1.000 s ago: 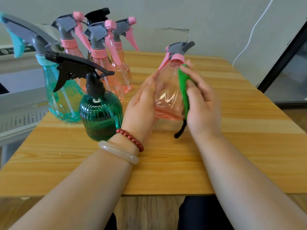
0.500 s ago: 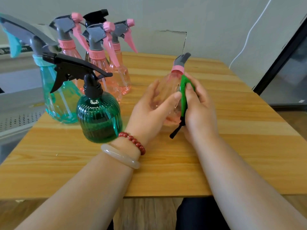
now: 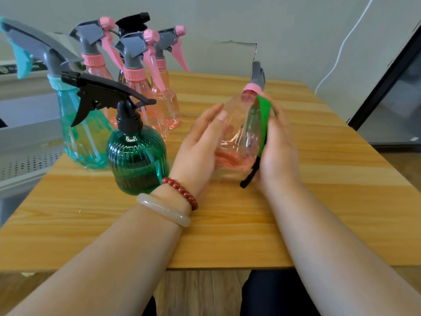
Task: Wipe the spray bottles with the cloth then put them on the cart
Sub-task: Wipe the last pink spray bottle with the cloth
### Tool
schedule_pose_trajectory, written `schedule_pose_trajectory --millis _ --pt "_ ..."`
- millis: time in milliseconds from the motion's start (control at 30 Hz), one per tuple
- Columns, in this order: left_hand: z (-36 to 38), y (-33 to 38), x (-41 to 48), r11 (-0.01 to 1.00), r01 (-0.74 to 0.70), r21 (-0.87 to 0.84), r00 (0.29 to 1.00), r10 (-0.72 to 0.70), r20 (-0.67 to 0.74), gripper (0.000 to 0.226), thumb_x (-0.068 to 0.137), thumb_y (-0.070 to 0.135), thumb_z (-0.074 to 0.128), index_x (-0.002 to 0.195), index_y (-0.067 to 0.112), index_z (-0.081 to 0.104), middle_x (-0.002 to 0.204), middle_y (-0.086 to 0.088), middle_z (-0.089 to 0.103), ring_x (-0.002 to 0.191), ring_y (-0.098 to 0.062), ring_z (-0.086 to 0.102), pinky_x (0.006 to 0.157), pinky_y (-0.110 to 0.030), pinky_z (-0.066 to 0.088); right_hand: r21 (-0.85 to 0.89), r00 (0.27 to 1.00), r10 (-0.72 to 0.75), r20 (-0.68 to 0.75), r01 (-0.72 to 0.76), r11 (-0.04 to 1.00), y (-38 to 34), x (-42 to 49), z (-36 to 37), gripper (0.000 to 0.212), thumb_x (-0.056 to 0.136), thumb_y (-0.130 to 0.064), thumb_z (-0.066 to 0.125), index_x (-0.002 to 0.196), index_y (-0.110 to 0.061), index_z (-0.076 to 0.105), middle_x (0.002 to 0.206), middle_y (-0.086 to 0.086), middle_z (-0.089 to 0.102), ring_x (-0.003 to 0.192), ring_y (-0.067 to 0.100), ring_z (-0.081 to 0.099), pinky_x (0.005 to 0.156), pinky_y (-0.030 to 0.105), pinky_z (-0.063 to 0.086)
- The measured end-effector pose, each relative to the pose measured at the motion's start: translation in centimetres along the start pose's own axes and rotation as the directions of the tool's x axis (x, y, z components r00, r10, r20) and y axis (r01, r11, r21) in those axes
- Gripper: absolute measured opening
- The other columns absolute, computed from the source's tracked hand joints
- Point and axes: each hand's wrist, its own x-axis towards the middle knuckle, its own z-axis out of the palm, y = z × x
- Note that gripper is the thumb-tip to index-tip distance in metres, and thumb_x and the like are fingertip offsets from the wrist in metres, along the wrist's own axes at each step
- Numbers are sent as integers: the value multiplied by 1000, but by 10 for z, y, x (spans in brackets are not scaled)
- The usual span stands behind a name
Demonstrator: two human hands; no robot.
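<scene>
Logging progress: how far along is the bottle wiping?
Done: no bottle seen carted. In hand: left hand holds the pink bottle while the right hand presses the green cloth against it. Left: six other bottles standing on the table, then carting all.

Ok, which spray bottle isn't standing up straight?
The pink bottle tilted between the left hand and right hand, which presses the green cloth against it. All the others stand upright on the table.
</scene>
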Motion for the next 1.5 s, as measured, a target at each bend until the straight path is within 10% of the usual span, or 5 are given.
schedule_pose_trajectory --millis 267,433,600,1133,1500 --pt "-10 5 -3 994 -62 93 998 62 7 20 107 14 39 123 15 50 101 16 60 81 19 62 64 -3 46 -438 747 -423 513 651 620 2 -21 9 31 95 -11 53 124 -9 63 148 14 44 148 30 23 121 48 20" --pt "-3 11 -3 996 -74 54 997 73 19 55 89 45 59 138 22 54 134 -8 62 122 -31 61 93 -61 52 -293 944 -277 181 320 901 -4 -15 7 32 99 -16 45 125 -28 58 143 -4 49 140 8 38 116 35 33" --pt "-2 5 -2 969 -132 207 991 130 23 41 99 40 51 138 27 55 135 9 61 122 -1 57 106 -35 46 112 991 132 -21 -129 985 -9 -9 8 31 101 -23 44 124 -31 63 124 3 66 115 20 63 95 40 52" --pt "-8 8 1 978 -87 190 996 90 -6 28 98 48 51 112 26 63 98 10 66 83 12 62 77 -13 48 -389 757 -442 480 636 666 0 -23 5 31 92 -6 56 122 -4 63 146 23 43 146 40 25 120 42 24" --pt "0 3 -3 956 -87 279 996 80 37 51 87 50 66 129 22 59 106 11 74 98 -6 70 82 -26 57 -389 954 -260 147 298 872 -4 -13 -1 36 100 -14 44 133 -21 54 142 -9 51 137 2 40 112 19 31"
